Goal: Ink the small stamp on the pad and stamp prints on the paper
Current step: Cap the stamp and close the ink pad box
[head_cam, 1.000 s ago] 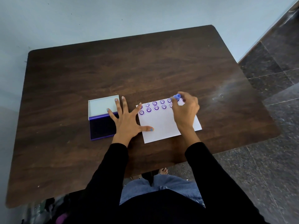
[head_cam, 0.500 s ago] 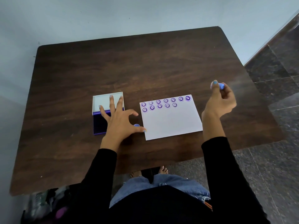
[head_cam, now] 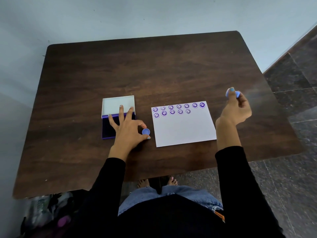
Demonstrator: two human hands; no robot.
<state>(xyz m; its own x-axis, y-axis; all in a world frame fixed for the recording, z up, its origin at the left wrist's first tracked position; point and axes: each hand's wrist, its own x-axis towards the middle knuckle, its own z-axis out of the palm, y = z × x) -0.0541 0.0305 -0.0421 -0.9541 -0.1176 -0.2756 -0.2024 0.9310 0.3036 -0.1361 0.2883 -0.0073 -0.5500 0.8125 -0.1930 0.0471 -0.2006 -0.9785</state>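
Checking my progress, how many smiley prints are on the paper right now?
12 prints on the paper: seven along its far edge, five in a second row just below, starting from the left. None look hidden.

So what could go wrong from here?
The stamp, raised in the right hand off to the right of the paper, may need more ink: some prints, like one in the top row, look faint. The paper lies unheld, since the left hand rests on the ink pad, so it might slide and smudge. The small cap by the thumb could get knocked away.
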